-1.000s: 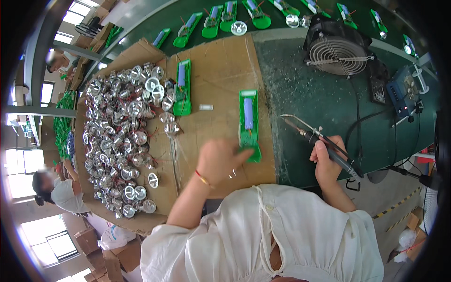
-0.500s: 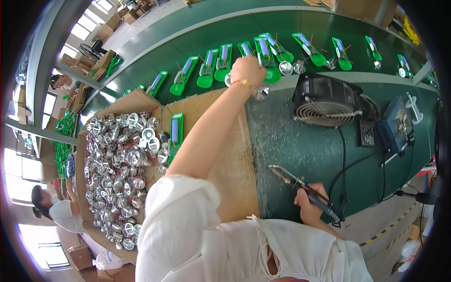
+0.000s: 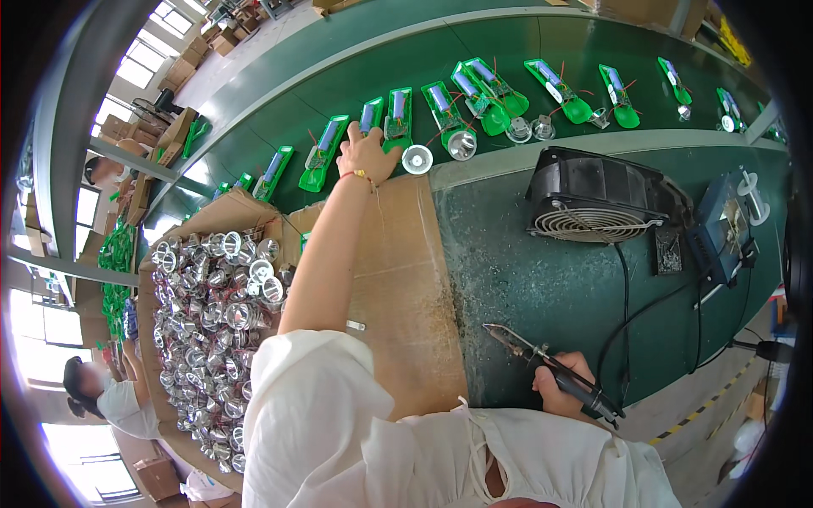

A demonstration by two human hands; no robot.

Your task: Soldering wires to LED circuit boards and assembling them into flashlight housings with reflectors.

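Note:
My left hand (image 3: 370, 159) reaches over the row on the green bench, fingers spread with the thumb apart. Its fingertips are at the lower end of a green plastic casing (image 3: 371, 115) with a blue cylindrical cell; whether they touch it I cannot tell. Beside the hand lie a white-rimmed reflector cup (image 3: 417, 159) and a silver reflector cup (image 3: 461, 145), below another green casing (image 3: 439, 99). My right hand (image 3: 562, 385) is closed around the black handle of a soldering iron (image 3: 566, 378), its tip pointing up-left above the bench.
A cardboard box (image 3: 151, 339) of silver reflector cups (image 3: 212, 317) stands left of the cardboard sheet (image 3: 406, 279). A black fan (image 3: 597, 199), a blue soldering station (image 3: 718, 233) and a solder spool (image 3: 752, 196) stand right. Black cables cross the bench. People work at far left.
My left hand has moved left along the row, away from the casing with the two reflector cups. My forearm now covers most of the casing on the cardboard. The soldering iron stays nearly in place.

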